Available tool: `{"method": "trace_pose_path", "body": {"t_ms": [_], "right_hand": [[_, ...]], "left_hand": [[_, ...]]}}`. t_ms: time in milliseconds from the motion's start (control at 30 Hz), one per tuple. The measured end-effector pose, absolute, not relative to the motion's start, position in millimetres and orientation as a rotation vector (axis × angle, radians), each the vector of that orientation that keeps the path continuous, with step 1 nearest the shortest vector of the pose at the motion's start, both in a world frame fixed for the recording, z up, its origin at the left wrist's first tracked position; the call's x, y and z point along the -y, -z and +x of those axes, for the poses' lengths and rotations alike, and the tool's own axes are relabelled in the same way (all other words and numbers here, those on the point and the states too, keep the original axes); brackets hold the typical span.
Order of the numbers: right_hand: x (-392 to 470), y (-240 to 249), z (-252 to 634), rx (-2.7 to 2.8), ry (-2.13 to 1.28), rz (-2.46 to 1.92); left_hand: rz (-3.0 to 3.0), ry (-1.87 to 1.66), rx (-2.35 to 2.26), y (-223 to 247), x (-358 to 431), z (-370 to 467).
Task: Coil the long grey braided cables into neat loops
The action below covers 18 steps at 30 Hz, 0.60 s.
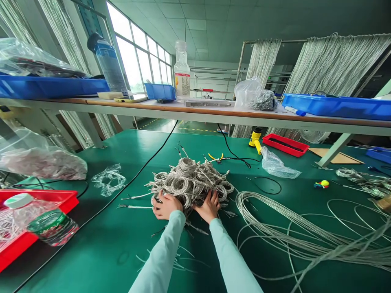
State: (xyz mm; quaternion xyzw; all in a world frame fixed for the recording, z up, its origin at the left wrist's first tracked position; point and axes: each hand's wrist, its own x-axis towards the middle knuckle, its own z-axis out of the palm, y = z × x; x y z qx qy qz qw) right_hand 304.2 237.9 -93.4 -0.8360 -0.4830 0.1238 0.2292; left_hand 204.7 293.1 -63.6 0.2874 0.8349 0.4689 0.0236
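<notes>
Coils (183, 185) hide some fingertips of the left hand (167, 206) and right hand (208, 208), so whether they grip cannot be told; the lower edge cuts off both sleeves (169, 248). The left edge crops a red tray (12, 252) and a bag (45, 162), the right edge the long wires (305, 236) and a blue tray (342, 108). The shelf (198, 114) hides the top of the fan (314, 136), and the small print on the label (182, 84) is unreadable.
</notes>
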Motion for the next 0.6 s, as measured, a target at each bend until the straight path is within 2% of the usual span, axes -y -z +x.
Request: {"method": "trace_pose_path", "body": {"t_ms": [600], "right_hand": [[-247.9, 98.2, 307.0, 1.329, -0.353, -2.275]], "left_hand": [[0.917, -1.405, -2.579, 62.6, -300.1, 210.8]]}}
